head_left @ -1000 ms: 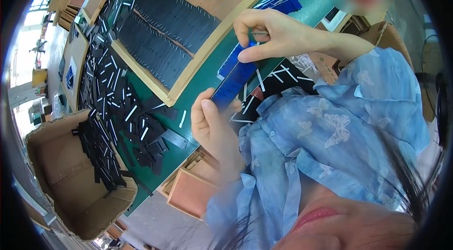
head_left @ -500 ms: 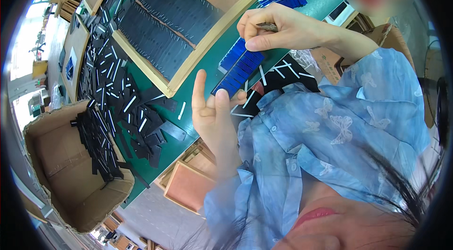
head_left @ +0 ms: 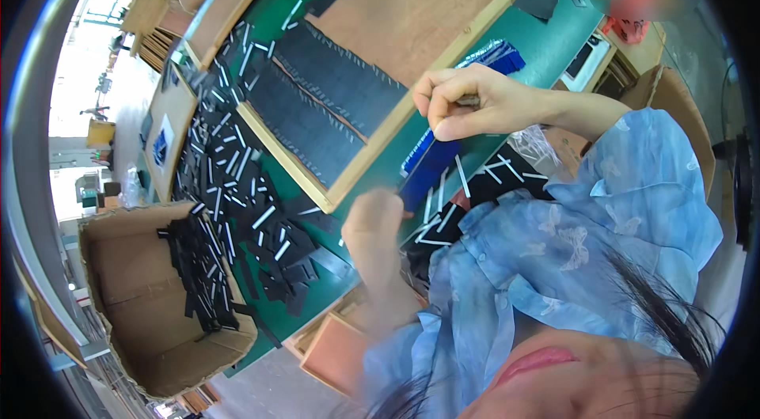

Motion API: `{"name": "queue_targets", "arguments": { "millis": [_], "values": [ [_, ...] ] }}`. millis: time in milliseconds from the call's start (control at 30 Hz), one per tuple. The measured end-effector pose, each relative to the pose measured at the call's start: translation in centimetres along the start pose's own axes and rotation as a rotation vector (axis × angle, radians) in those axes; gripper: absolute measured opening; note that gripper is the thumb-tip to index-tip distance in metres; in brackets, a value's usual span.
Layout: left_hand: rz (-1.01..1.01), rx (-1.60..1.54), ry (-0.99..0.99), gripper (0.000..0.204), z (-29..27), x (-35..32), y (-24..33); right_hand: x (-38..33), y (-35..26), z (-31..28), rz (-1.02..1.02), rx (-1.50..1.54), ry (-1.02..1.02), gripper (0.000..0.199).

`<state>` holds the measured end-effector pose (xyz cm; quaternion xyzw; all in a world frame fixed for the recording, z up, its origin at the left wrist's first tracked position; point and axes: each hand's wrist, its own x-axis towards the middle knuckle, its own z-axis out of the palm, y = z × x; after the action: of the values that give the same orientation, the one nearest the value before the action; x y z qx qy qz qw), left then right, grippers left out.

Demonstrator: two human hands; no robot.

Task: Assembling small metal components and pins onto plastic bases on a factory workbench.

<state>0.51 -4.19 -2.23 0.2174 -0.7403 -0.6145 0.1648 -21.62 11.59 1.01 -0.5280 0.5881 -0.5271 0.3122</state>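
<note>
The blue strip [head_left: 431,171] hung between the two hands, its long axis slanting from upper right to lower left. The right hand [head_left: 492,102] pinched its upper end; the left hand [head_left: 374,223], blurred, was nearest its lower end, its grip impossible to tell. Beyond lay the wooden tray [head_left: 469,30] on the green bench [head_left: 558,30].

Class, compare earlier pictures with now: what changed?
The view shifted, putting the table lower and further right. The left hand, blurred, moved left relative to the blue strip, its forefinger no longer extended; contact is unclear. The right hand still pinches the strip's upper end; wooden frame and cardboard box unmoved.
</note>
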Motion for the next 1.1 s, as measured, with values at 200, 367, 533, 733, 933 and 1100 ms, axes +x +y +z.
{"name": "queue_targets", "arguments": {
  "millis": [200, 367, 533, 733, 933, 1100],
  "values": [
    [-0.13, -0.869, -0.009, 0.02, 2.6, 2.5, 0.8, 3.1, -0.2, 1.6, -0.247, 0.139, -0.041, 0.027],
    [-0.041, -0.826, -0.053, 0.055, 3.7, 3.4, 1.8, 5.7, -1.3, -1.9, -0.05, 0.143, 0.021, 0.031],
    [0.415, 0.116, 0.638, 0.047, 2.4, 0.6, -3.8, 7.3, -7.5, -14.5, -0.293, 0.096, 0.853, 0.033],
    [0.566, 0.285, 0.575, 0.039, 0.5, -1.1, -5.9, 9.5, -20.1, -31.2, -0.621, -0.237, 1.617, 0.03],
    [0.569, 0.476, 0.566, 0.035, 0.6, -1.6, -6.1, 10.5, -17.1, -27.7, -0.49, -0.244, 1.332, 0.03],
    [0.452, 0.683, 0.655, 0.033, 2.4, -1.9, -5.6, 16.7, -2.5, -17.4, -0.336, -0.537, 0.363, 0.028]
  ]
}}
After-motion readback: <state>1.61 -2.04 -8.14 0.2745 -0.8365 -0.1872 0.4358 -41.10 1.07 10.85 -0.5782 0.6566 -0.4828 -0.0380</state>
